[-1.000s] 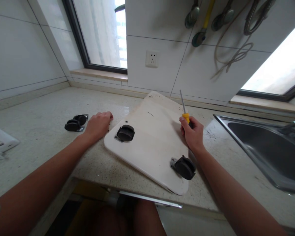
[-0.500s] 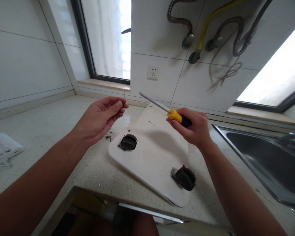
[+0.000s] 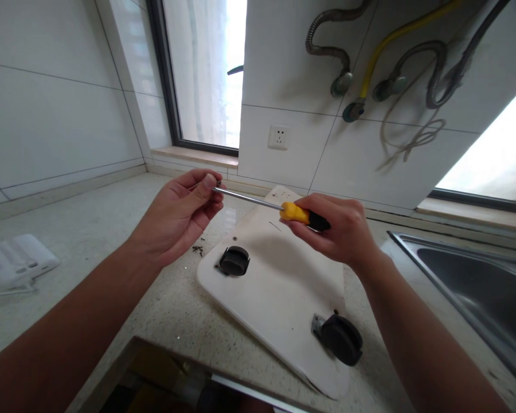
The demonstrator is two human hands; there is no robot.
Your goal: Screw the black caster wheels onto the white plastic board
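My left hand (image 3: 183, 215) is closed in a pinch on a small dark screw (image 3: 218, 183), mostly hidden by the fingertips. A screwdriver (image 3: 296, 212) with a yellow and black handle is gripped in my right hand (image 3: 339, 229). Its metal shaft points left, and the tip meets the fingers of my left hand at the screw. Below both hands a white board (image 3: 275, 292) lies on the counter. It carries one black caster wheel (image 3: 234, 261) at its left corner and another caster (image 3: 341, 339) at its near right corner. Several loose dark screws (image 3: 198, 250) lie left of the board.
A steel sink (image 3: 468, 287) is set into the counter (image 3: 112, 206) on the right. On the left lies a white device (image 3: 21, 261) with a cable. Hoses (image 3: 378, 51) and a power socket (image 3: 278, 137) are on the tiled wall behind. An opening shows below the counter's front edge.
The screwdriver has swung down and left, bringing its tip from above the board to the left fingers. My left hand keeps its pinch. The whole view has shifted slightly.
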